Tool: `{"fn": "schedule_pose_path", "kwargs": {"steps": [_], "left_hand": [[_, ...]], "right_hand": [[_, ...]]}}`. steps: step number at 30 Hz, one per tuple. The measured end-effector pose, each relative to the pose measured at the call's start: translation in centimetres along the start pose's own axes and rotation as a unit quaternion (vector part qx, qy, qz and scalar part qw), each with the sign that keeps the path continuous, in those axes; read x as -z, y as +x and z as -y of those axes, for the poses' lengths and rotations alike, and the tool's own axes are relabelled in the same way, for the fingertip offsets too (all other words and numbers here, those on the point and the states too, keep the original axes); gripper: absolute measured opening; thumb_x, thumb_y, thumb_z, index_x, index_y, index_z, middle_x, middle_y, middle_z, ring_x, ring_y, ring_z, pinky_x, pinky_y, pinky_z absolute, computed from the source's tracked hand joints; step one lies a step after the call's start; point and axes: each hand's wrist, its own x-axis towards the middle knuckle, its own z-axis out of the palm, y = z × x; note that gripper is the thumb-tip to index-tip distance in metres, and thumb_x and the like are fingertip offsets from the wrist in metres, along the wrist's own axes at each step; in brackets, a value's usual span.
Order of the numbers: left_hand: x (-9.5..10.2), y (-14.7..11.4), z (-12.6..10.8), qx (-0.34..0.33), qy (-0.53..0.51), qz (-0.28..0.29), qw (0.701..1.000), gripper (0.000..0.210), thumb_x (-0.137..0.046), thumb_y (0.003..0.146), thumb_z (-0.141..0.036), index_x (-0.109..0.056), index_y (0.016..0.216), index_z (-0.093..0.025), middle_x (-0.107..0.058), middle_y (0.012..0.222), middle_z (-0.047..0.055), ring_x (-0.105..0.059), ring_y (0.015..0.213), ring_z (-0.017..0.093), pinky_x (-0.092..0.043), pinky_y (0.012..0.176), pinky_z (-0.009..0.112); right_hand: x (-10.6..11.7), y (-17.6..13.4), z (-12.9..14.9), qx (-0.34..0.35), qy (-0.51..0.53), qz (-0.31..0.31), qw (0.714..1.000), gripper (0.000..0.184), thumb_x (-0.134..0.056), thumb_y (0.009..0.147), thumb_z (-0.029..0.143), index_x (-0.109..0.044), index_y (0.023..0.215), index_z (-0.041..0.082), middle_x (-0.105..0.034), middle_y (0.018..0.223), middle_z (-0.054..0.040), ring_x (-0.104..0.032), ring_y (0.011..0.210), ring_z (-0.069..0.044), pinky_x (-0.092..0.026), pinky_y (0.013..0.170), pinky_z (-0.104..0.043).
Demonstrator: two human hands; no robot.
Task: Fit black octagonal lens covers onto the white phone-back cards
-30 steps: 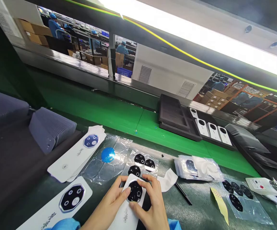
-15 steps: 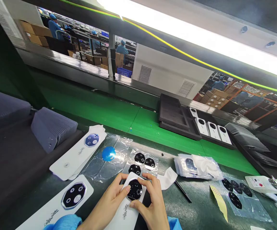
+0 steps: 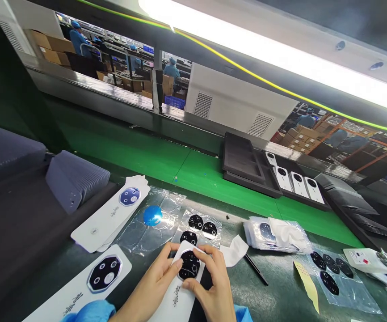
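Note:
Between both hands I hold a white phone back cover (image 3: 176, 302), tilted, with its lower end running off the bottom of the view. A round black camera lens plate (image 3: 190, 267) sits at its upper end. My left hand (image 3: 155, 281) grips the left edge, its thumb pressing at the plate's left side. On the opposite edge, my right hand (image 3: 213, 281) has its fingers curled over and its thumb at the plate's lower rim. Just beyond my fingers lies a clear sheet with several black lens plates (image 3: 195, 222). Another white back cover (image 3: 89, 286) rests to the left.
Stacked white covers (image 3: 113, 214) and a clear film with a blue disc (image 3: 152, 216) lie left. Rightward are a white cloth (image 3: 235, 251), a black stick (image 3: 256, 269), bagged parts (image 3: 277, 235) and a yellow strip (image 3: 306, 286). Black trays (image 3: 243, 156) stand on the green surface behind.
The view has shifted very slightly. Both hands keep the same grip on the phone back cover, and nothing else has visibly moved on the table.

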Motion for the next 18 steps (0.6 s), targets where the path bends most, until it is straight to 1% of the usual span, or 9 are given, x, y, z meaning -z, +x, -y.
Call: {"fn": "schedule_pose_path", "kwargs": {"steps": [2,5,7,9,11,13,15,18], "left_hand": [[-0.17,-0.23,-0.15,-0.007,0.01,-0.007,1.0,0.066,-0.06,0.073,-0.068,-0.039,0.118,-0.024,-0.063,0.069,-0.004,-0.051,0.052,0.011,-0.034,0.046,0.02],[-0.29,-0.36,-0.03,-0.031,0.011,-0.002,0.999,0.061,-0.059,0.075,-0.067,-0.04,0.116,-0.025,-0.066,0.081,0.0,-0.057,0.059,0.013,-0.041,0.052,0.022],[-0.27,-0.36,0.1,-0.043,0.015,0.008,0.999,0.059,-0.059,0.075,-0.067,-0.042,0.113,-0.025,-0.067,0.089,0.002,-0.061,0.066,0.016,-0.045,0.058,0.025],[-0.21,-0.37,0.13,-0.045,0.021,0.015,0.999,0.059,-0.059,0.075,-0.067,-0.042,0.112,-0.025,-0.068,0.093,0.004,-0.062,0.071,0.018,-0.047,0.063,0.027],[-0.17,-0.43,0.03,-0.036,0.024,0.017,0.999,0.058,-0.058,0.076,-0.067,-0.041,0.113,-0.025,-0.068,0.095,0.004,-0.062,0.072,0.018,-0.047,0.063,0.026],[-0.17,-0.49,-0.13,-0.028,0.027,0.018,0.999,0.058,-0.058,0.076,-0.067,-0.04,0.113,-0.026,-0.067,0.094,0.003,-0.061,0.066,0.016,-0.044,0.057,0.024],[-0.21,-0.55,-0.28,-0.023,0.028,0.015,0.999,0.061,-0.058,0.075,-0.067,-0.04,0.116,-0.026,-0.067,0.091,0.002,-0.059,0.061,0.014,-0.041,0.052,0.023],[-0.32,-0.63,-0.48,-0.022,0.016,0.008,1.0,0.069,-0.061,0.073,-0.067,-0.037,0.122,-0.025,-0.067,0.083,0.0,-0.059,0.062,0.015,-0.041,0.053,0.023]], "right_hand": [[-0.01,0.14,0.16,0.002,0.007,-0.008,1.0,0.05,-0.083,0.064,0.021,-0.064,0.11,0.03,-0.065,0.103,-0.0018,-0.065,0.094,-0.02,-0.055,0.081,-0.026],[0.03,0.18,0.2,-0.005,0.023,-0.014,1.0,0.046,-0.083,0.065,0.021,-0.065,0.106,0.029,-0.065,0.099,-0.0009,-0.066,0.091,-0.019,-0.055,0.078,-0.023],[0.07,0.08,0.04,-0.02,0.029,-0.009,0.999,0.044,-0.082,0.065,0.021,-0.066,0.105,0.029,-0.064,0.097,-0.0007,-0.066,0.09,-0.019,-0.054,0.078,-0.023],[0.09,-0.06,-0.16,-0.04,0.032,0.004,0.999,0.043,-0.082,0.065,0.021,-0.067,0.104,0.029,-0.063,0.096,-0.0007,-0.065,0.089,-0.019,-0.054,0.078,-0.023],[0.09,-0.17,-0.27,-0.053,0.034,0.016,0.998,0.043,-0.082,0.065,0.022,-0.067,0.105,0.03,-0.062,0.095,-0.0009,-0.064,0.089,-0.02,-0.054,0.078,-0.025],[0.09,-0.15,-0.2,-0.059,0.035,0.018,0.997,0.042,-0.082,0.065,0.024,-0.067,0.104,0.03,-0.061,0.093,-0.0012,-0.064,0.086,-0.02,-0.054,0.077,-0.026],[0.14,-0.02,0.06,-0.064,0.039,0.014,0.997,0.041,-0.082,0.065,0.026,-0.068,0.103,0.029,-0.061,0.09,-0.0011,-0.063,0.083,-0.02,-0.054,0.073,-0.026],[0.28,0.22,0.51,-0.077,0.058,0.013,0.995,0.044,-0.085,0.061,0.027,-0.068,0.102,0.029,-0.061,0.088,-0.0006,-0.063,0.081,-0.02,-0.054,0.07,-0.025]]}}
